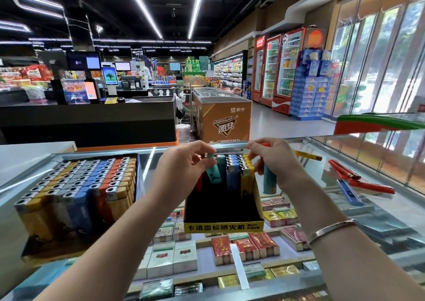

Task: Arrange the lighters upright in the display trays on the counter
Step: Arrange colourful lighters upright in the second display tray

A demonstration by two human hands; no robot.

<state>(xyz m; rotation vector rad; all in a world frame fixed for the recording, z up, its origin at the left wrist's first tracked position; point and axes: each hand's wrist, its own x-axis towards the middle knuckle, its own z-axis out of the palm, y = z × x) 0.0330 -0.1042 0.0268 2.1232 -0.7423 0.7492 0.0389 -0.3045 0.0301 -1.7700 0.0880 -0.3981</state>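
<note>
Okay, nearest under the glass surface (379, 211): rows of cigarette packs (246, 247) inside the case. On the glass, toward the left edge, a full tray (76, 199) of upright lighters, packed in colour rows: yellow, grey, blue, orange, tan. Centre of the surface: a yellow-fronted display tray (223, 227) with black inside, front part bare, back rows holding upright blue lighters (232, 174) and yellow lighters (247, 176). Left hand (184, 160) over the tray's back left, fingers pinched on the top of a teal lighter (212, 171), upright and slightly tilted, low end inside the tray beside the blue row. Right hand (273, 158) just past the tray's right wall, fingers curled around a second teal lighter (269, 181) hanging upright outside the tray, plus a red lighter (264, 144) showing at the fingertips. Bracelet (331, 229) on the right wrist. Toward the right edge, loose on the glass: a blue lighter (349, 191) lying flat, several red lighters (358, 178) lying flat, a yellow lighter (308, 155) further back. Beyond the surface: orange freezer chest (223, 121), black checkout counter (92, 116), drink fridges (278, 68).
</note>
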